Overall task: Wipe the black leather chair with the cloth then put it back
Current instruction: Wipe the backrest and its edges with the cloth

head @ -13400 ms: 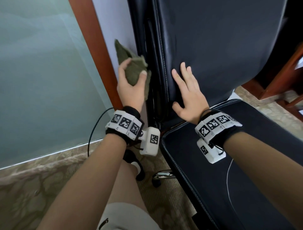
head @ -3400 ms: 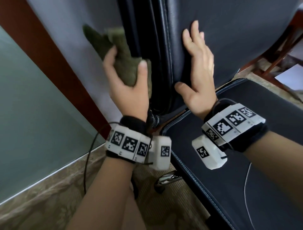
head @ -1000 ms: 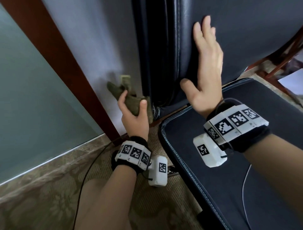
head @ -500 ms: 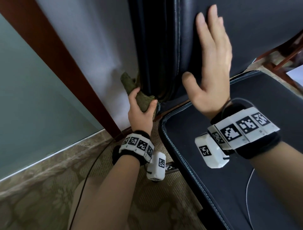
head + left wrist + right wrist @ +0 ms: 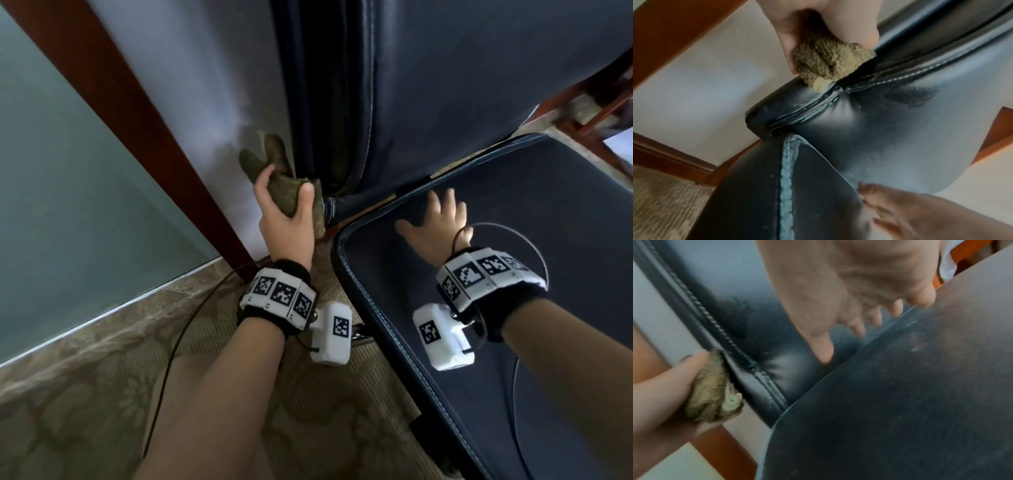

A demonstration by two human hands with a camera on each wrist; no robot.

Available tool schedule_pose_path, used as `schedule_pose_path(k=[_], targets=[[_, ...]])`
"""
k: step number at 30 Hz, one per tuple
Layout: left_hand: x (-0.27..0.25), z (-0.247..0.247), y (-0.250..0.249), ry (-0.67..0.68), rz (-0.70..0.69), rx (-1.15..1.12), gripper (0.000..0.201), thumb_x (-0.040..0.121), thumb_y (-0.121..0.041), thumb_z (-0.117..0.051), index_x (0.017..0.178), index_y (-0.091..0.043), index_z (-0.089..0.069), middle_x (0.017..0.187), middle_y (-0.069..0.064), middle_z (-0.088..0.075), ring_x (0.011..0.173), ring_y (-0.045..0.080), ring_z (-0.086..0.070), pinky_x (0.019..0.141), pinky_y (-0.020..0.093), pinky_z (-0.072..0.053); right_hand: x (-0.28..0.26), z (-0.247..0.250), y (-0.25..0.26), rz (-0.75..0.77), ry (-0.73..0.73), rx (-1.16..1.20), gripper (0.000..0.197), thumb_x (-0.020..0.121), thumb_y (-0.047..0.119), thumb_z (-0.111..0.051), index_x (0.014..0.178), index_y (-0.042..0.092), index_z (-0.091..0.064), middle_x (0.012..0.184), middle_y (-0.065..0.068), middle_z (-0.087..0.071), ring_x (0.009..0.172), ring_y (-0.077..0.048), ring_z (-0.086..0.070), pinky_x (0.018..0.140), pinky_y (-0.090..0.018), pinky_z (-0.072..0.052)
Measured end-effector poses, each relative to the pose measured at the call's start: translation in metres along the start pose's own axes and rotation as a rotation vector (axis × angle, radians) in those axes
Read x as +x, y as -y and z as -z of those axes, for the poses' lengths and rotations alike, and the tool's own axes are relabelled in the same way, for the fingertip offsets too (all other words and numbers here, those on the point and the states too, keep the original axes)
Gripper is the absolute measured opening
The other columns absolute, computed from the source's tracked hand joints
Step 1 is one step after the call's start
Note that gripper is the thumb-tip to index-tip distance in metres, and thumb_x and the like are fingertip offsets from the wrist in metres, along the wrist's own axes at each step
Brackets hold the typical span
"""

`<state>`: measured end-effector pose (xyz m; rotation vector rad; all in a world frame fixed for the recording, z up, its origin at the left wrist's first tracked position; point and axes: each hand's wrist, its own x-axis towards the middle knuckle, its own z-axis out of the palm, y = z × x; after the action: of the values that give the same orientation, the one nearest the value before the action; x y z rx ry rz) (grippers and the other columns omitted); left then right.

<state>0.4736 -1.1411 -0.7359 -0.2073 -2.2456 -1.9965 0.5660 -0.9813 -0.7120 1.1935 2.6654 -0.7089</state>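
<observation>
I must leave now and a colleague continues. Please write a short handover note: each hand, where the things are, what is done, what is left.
Left hand: grips the bunched cloth, pressed on the backrest's side edge, low near the seat.
Right hand: open, fingers spread at the rear of the seat; contact unclear.
Done: cannot tell how much is wiped; dust specks show on the seat and along the seams.
Left: finish the chair, then put the cloth back.

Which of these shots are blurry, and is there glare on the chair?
Head view: mostly sharp, wide-angle bending at the edges, soft sheen on the chair's backrest. Left wrist view: cloth fairly crisp, pale glare on the leather, right hand dark and smeared. Right wrist view: soft throughout, right hand motion-blurred, left hand holding the cloth slightly blurred.
</observation>
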Motion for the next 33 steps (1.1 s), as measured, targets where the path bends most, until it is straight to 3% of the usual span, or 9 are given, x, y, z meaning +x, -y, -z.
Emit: schedule_pose_path(k=[3, 5, 10, 18, 22, 24, 26, 28, 33], targets=[[-0.002, -0.007, 0.005, 0.022, 0.035, 0.059, 0.056, 0.088, -0.025, -0.063, 0.136, -0.018, -0.036, 0.097, -0.019, -0.053, 0.079, -0.015, -0.053, 0.07, -0.001, -0.04, 0.009, 0.001, -0.009, 0.065, 0.252, -0.189, 0.081, 0.089, 0.042, -0.055, 0.148, 0.012, -0.01, 0.156, -0.01, -0.002, 0.143, -0.032, -0.004, 0.113, -0.046, -0.019], [-0.006, -0.012, 0.01, 0.023, 0.041, 0.095, 0.058, 0.086, -0.025, -0.065, 0.136, -0.019, -0.037, 0.101, -0.013, -0.056, 0.081, -0.009, -0.053, 0.072, -0.002, -0.039, 0.01, 0.006, -0.012, 0.092, 0.3, -0.241, 0.083, 0.089, 0.042, -0.056, 0.149, 0.013, -0.006, 0.157, -0.01, 0.001, 0.143, -0.031, -0.005, 0.113, -0.042, -0.018], [-0.008, -0.019, 0.019, -0.013, 0.059, 0.115, 0.055, 0.084, -0.025, -0.068, 0.132, -0.017, -0.042, 0.1, -0.011, -0.057, 0.087, 0.003, -0.054, 0.071, -0.004, -0.035, 0.008, 0.008, -0.013, 0.119, 0.288, -0.287, 0.083, 0.089, 0.042, -0.056, 0.149, 0.014, -0.007, 0.157, -0.009, 0.0, 0.143, -0.03, -0.007, 0.111, -0.041, -0.02], [-0.007, -0.016, 0.037, 0.1, 0.133, 0.219, 0.057, 0.083, -0.023, -0.069, 0.133, -0.021, -0.042, 0.097, -0.011, -0.055, 0.087, 0.005, -0.052, 0.064, -0.003, -0.033, 0.007, 0.008, -0.01, 0.103, 0.299, -0.313, 0.083, 0.09, 0.041, -0.054, 0.149, 0.013, -0.003, 0.157, -0.01, 0.003, 0.143, -0.031, -0.003, 0.112, -0.041, -0.018], [-0.006, 0.002, 0.046, 0.193, 0.186, 0.273, 0.062, 0.085, -0.029, -0.067, 0.139, -0.027, -0.037, 0.111, -0.004, -0.059, 0.098, 0.006, -0.053, 0.08, 0.009, -0.036, 0.006, 0.006, -0.012, 0.108, 0.296, -0.314, 0.083, 0.09, 0.043, -0.054, 0.149, 0.014, -0.003, 0.157, -0.008, 0.004, 0.144, -0.029, -0.003, 0.113, -0.041, -0.018], [-0.005, 0.007, 0.041, 0.146, 0.185, 0.23, 0.062, 0.085, -0.027, -0.066, 0.14, -0.026, -0.036, 0.113, -0.006, -0.058, 0.1, 0.003, -0.053, 0.083, 0.006, -0.036, 0.006, 0.006, -0.014, 0.121, 0.274, -0.342, 0.082, 0.09, 0.046, -0.052, 0.149, 0.016, -0.004, 0.157, -0.006, 0.002, 0.144, -0.028, -0.006, 0.112, -0.041, -0.02], [-0.005, 0.006, 0.032, 0.103, 0.151, 0.168, 0.063, 0.087, -0.024, -0.065, 0.141, -0.023, -0.034, 0.103, -0.019, -0.053, 0.09, -0.013, -0.051, 0.078, -0.003, -0.035, 0.004, 0.005, -0.016, 0.138, 0.248, -0.371, 0.081, 0.09, 0.05, -0.05, 0.149, 0.018, -0.005, 0.157, -0.004, 0.0, 0.143, -0.028, -0.008, 0.111, -0.041, -0.022], [-0.005, -0.002, 0.022, 0.09, 0.105, 0.148, 0.064, 0.088, -0.023, -0.063, 0.143, -0.022, -0.029, 0.097, -0.027, -0.048, 0.081, -0.019, -0.051, 0.073, -0.006, -0.033, 0.004, 0.005, -0.017, 0.153, 0.238, -0.394, 0.081, 0.09, 0.053, -0.047, 0.149, 0.019, -0.004, 0.157, -0.003, 0.0, 0.143, -0.028, -0.009, 0.111, -0.041, -0.022], [-0.007, -0.018, 0.013, 0.094, 0.142, 0.125, 0.07, 0.089, -0.025, -0.058, 0.146, -0.028, -0.016, 0.11, -0.007, -0.057, 0.089, 0.006, -0.057, 0.079, 0.011, -0.043, 0.008, 0.002, -0.023, 0.16, 0.278, -0.417, 0.081, 0.091, 0.057, -0.04, 0.149, 0.02, 0.001, 0.157, -0.003, 0.004, 0.144, -0.028, -0.003, 0.114, -0.047, -0.018]])
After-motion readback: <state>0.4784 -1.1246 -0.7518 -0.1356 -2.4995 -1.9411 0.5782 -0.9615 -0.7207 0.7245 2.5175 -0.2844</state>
